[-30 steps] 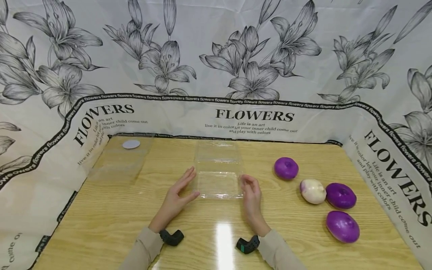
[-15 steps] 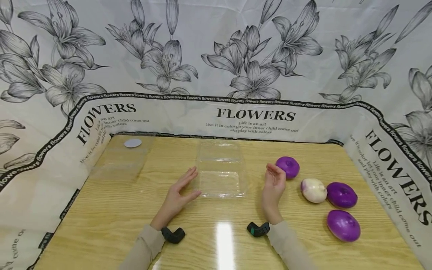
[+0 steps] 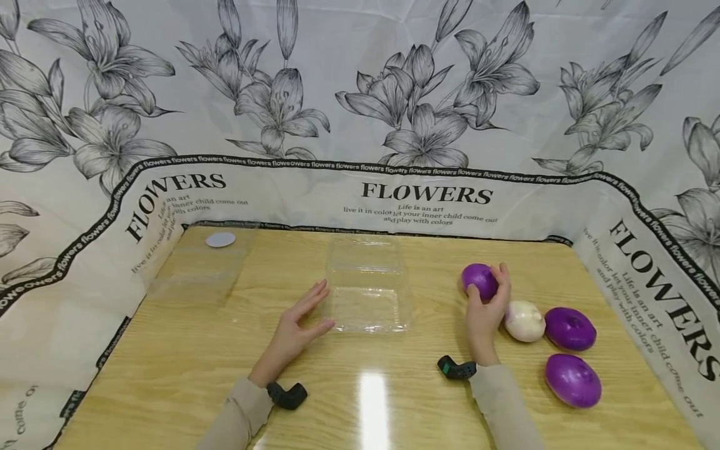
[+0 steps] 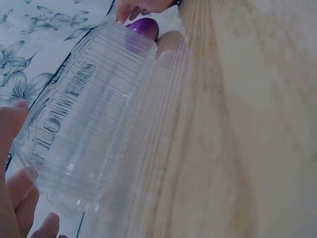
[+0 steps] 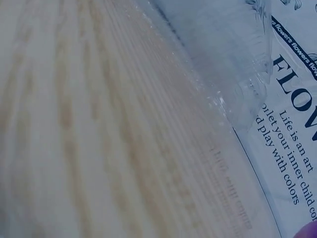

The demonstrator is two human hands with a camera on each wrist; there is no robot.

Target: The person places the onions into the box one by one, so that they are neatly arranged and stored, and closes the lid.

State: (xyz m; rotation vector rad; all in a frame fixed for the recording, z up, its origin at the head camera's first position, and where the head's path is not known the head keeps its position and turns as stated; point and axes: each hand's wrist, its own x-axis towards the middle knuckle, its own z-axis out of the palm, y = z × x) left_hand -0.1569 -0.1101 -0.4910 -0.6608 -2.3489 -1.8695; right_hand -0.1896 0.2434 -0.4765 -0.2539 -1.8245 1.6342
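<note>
Flower-printed cloth (image 3: 304,194) backs a wood-grain tabletop (image 3: 332,381). Toward its far right corner, a glossy, rounded, deep-purple onion (image 3: 478,276) is pinched between the right hand's (image 3: 486,315) thumb and fingers; the left hand (image 3: 294,330), fingers spread, flanks a clear plastic container (image 3: 368,307).

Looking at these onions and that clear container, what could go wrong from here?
The right hand holds a smooth, rounded purple onion between thumb and fingers, so it might slip and roll.

The pale onion sits right by that hand and could get knocked into the darker onion beside it.

The clear container looks thin, with only the left hand at its side; a bump might shift it.
</note>
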